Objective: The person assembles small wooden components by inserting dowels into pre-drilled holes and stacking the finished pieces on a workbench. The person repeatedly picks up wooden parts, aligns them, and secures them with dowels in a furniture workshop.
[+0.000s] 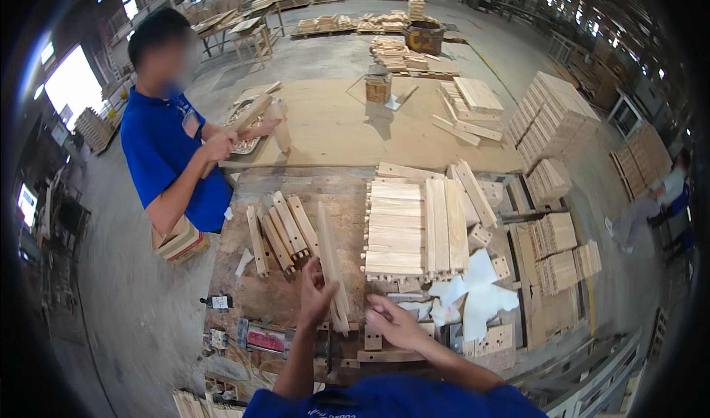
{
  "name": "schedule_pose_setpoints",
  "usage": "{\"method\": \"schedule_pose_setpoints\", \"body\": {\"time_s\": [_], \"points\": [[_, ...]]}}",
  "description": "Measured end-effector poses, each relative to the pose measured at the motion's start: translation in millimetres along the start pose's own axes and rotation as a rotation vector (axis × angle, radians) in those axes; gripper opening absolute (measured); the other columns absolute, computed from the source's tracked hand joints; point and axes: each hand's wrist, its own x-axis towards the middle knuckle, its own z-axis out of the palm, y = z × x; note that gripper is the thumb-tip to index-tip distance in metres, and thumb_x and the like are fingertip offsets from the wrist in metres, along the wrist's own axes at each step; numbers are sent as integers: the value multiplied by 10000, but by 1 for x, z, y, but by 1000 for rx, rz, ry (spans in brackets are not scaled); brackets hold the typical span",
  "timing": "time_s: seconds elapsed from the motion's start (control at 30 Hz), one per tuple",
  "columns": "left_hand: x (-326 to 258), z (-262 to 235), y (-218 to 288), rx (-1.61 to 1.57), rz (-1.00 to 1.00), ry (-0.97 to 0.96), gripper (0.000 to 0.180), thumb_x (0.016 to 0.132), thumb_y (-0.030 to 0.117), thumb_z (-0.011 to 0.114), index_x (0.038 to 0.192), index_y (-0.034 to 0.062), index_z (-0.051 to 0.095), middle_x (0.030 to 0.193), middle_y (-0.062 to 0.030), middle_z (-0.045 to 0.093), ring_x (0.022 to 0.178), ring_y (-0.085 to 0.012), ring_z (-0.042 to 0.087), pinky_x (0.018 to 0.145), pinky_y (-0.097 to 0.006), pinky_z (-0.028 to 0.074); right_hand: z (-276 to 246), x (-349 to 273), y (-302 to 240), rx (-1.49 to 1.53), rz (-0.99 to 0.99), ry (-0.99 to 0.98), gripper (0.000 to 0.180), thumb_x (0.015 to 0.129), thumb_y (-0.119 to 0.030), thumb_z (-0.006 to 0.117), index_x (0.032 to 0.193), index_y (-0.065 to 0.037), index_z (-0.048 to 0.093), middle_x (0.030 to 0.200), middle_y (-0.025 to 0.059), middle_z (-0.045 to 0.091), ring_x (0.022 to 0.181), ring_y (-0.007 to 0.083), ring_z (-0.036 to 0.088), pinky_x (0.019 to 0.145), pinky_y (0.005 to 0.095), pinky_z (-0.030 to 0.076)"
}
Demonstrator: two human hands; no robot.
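Observation:
My left hand grips a long pale wooden slat near its lower end; the slat is smeared by motion. To its left, several drilled wooden slats lie side by side on the worn worktable. My right hand is in front of me with fingers stretched toward the left, holding nothing that I can see. Just below its fingers is a small drilled wooden block. Beyond that hand stands a neat stack of slats with dowel-like ends along its left edge.
Torn white sheets lie right of my right hand. A red and grey tool sits at the near left edge. Across the table, a co-worker in a blue shirt handles wood pieces. Stacked boards stand at right.

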Motion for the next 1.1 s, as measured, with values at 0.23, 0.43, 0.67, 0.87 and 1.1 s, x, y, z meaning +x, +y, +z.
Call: {"method": "schedule_pose_setpoints", "body": {"time_s": [0.23, 0.43, 0.67, 0.87, 1.1], "points": [[-109, 24, 28, 323, 119, 0, 813, 886, 187, 798, 1578, 27, 405, 1209, -80, 649, 1035, -150, 639, 904, -310, 534, 40, 20, -5, 95, -54, -74, 489, 1141, -311, 509, 1545, -37, 465, 1354, 91, 637, 1180, 143, 606, 1021, 310, 503], [-100, 19, 4, -59, -66, -97, 400, 1060, 167, 633, 1406, -32, 610, 1248, -44, 680, 1129, -104, 626, 980, -274, 504, 37, -7, -12, 414, -51, -63, 432, 1113, -290, 591, 1450, -24, 545, 1214, 61, 672, 1083, 119, 610, 969, 307, 513], [-116, 33, 20, -410, -437, -84, 434, 1122, 343, 477, 1306, -11, 648, 1070, -70, 685, 955, -158, 660, 898, -318, 544, 17, -24, -11, 350, -34, -46, 365, 1071, -275, 667, 1312, -32, 542, 1117, 75, 695, 915, 145, 704, 757, 312, 606], [-119, 15, 29, -541, -327, -16, 480, 1142, 438, 427, 1265, 23, 636, 913, -47, 651, 763, -139, 637, 687, -281, 543, 24, -31, -8, 215, -127, 138, 382, 1034, -239, 725, 1272, -53, 492, 953, 41, 650, 641, 107, 641, 545, 281, 559], [-120, 31, 30, -318, -63, 28, 353, 1141, 338, 519, 1276, 27, 619, 1028, -17, 676, 874, -61, 613, 795, -256, 526, 47, -32, 3, -23, -260, 196, 347, 1106, -196, 587, 1405, -30, 526, 1174, 81, 674, 1101, 144, 592, 985, 308, 482]]}}
